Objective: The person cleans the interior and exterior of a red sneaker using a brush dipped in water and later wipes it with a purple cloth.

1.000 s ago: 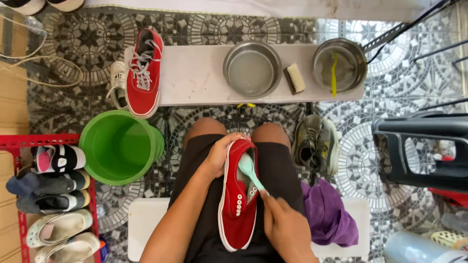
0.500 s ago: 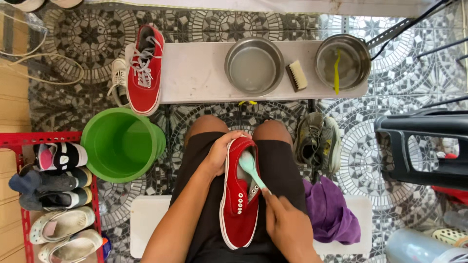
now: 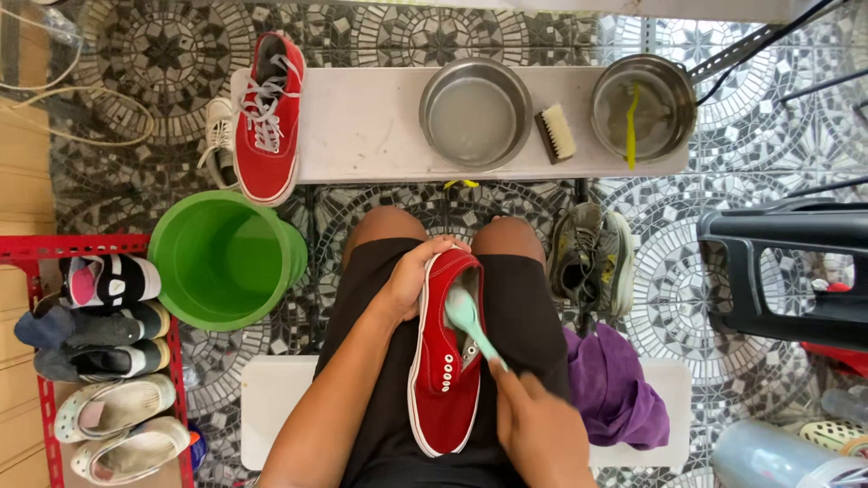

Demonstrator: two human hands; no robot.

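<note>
A red sneaker (image 3: 441, 384) without laces lies on my lap, toe toward me. My left hand (image 3: 411, 276) grips its heel end. My right hand (image 3: 541, 425) holds a light green toothbrush (image 3: 470, 323), whose head is inside the shoe opening. A second red sneaker (image 3: 268, 117) with white laces rests on the low white bench (image 3: 371, 126) ahead.
On the bench stand a steel bowl of water (image 3: 476, 113), a scrub brush (image 3: 556, 134) and a steel pot (image 3: 644, 107) with a yellow brush. A green bucket (image 3: 223, 258) sits left, a red shoe rack (image 3: 90, 361) beyond it. Grey shoes (image 3: 592, 260), purple cloth (image 3: 615, 389), black stool (image 3: 787, 271) right.
The view has shifted slightly. My right hand and the toothbrush have moved a little inside the shoe; my left hand keeps its grip on the heel.
</note>
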